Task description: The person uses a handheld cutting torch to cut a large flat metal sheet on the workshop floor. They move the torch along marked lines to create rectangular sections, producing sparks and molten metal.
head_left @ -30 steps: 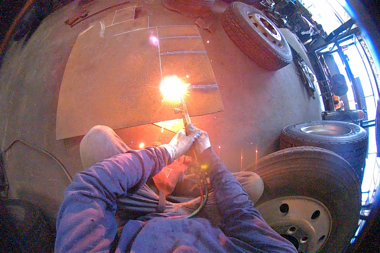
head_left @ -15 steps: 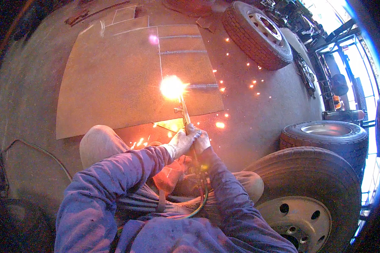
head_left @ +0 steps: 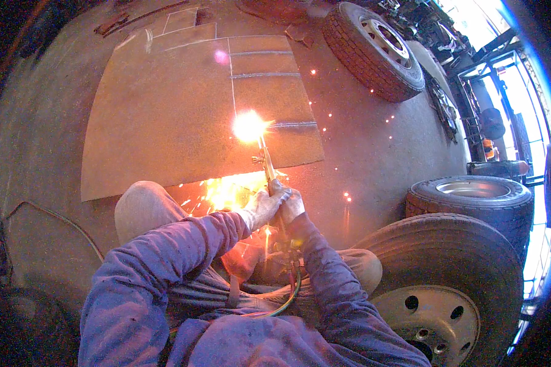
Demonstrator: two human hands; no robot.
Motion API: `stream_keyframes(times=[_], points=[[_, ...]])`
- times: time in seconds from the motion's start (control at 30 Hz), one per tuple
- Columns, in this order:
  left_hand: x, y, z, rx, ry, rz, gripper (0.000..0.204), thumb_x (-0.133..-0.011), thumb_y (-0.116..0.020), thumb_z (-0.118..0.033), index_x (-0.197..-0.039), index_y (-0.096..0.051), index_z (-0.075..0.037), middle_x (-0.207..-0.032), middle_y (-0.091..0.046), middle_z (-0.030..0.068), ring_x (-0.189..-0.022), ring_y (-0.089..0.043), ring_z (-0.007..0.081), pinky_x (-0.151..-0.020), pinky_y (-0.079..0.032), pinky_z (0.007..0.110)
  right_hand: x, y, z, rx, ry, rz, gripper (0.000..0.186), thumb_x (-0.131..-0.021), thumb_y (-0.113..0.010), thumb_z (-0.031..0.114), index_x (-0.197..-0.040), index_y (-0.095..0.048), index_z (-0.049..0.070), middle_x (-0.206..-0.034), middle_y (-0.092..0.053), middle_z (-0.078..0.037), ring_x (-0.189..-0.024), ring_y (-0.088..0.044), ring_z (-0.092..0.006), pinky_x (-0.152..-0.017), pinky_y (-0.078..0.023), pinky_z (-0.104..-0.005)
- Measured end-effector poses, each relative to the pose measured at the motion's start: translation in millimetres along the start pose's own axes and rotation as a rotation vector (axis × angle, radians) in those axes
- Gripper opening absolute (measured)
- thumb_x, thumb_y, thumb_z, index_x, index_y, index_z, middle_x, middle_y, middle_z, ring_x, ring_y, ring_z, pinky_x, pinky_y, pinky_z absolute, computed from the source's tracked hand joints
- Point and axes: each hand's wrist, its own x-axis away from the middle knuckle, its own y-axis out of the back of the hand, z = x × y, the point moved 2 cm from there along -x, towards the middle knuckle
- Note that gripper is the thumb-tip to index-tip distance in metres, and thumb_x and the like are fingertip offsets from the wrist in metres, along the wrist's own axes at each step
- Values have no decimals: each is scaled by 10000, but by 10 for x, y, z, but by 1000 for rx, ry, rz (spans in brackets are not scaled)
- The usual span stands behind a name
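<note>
Both hands grip a cutting torch (head_left: 267,160) in front of my knees. My left hand (head_left: 264,205) wraps its handle from the left, and my right hand (head_left: 291,205) closes on it from the right, the two touching. The torch's tip points away from me at a rusty steel plate (head_left: 159,116), where a white glare hides the tip and the cut. Chalk lines mark the plate's right part, and one meets the glare. Below the plate's near edge, bright sparks (head_left: 229,191) pour out. Hoses (head_left: 292,287) run from the torch's rear toward my lap.
A truck wheel (head_left: 376,52) leans beyond the plate at the far right. Two more lie close on my right, a stacked tyre (head_left: 471,196) and a large wheel (head_left: 447,293). A hose (head_left: 61,217) crosses the floor at left. Sparks scatter over the floor to the right.
The spark burst under the plate's near edge has grown much larger and brighter. Scattered sparks at the right have shifted. Hands and torch stay in nearly the same place.
</note>
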Motion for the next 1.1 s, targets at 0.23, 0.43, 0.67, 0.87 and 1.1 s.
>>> stream_keyframes(times=[0.23,0.43,0.67,0.87,1.1], points=[[69,1,-32,146,-80,103,375,-992,-683,-383,-1129,-671,-35,-995,-717,72,-899,-672,184,-781,-547,369,6,5,15,20,-11,11,261,-1067,-597,293,-969,-661,60,-776,-611,4,-658,-585,-131,-598,-487,-307],[-23,-15,49,237,-94,132,389,-983,-701,-384,-1140,-656,-31,-992,-714,78,-899,-676,190,-779,-551,366,-40,32,-34,-101,-46,95,284,-1073,-581,311,-1066,-667,41,-887,-652,-25,-757,-632,-139,-669,-523,-308],[-59,17,104,145,-122,110,456,-973,-705,-417,-1159,-653,-4,-1010,-719,102,-928,-682,200,-792,-556,372,-157,109,-126,-103,-10,77,291,-1075,-575,305,-1058,-658,27,-871,-642,-33,-735,-627,-149,-662,-530,-315],[-73,12,93,84,-165,81,532,-966,-687,-476,-1172,-665,14,-1008,-729,118,-939,-698,223,-803,-560,382,-160,118,-130,-78,-18,84,273,-1073,-579,290,-1028,-658,33,-850,-643,-32,-711,-618,-146,-638,-519,-311],[4,23,21,-15,-54,21,565,-962,-678,-507,-1178,-669,16,-999,-734,131,-919,-715,247,-786,-571,386,-89,57,-81,-40,-8,32,236,-1061,-603,271,-993,-663,53,-799,-625,-15,-654,-587,-139,-597,-491,-310]])
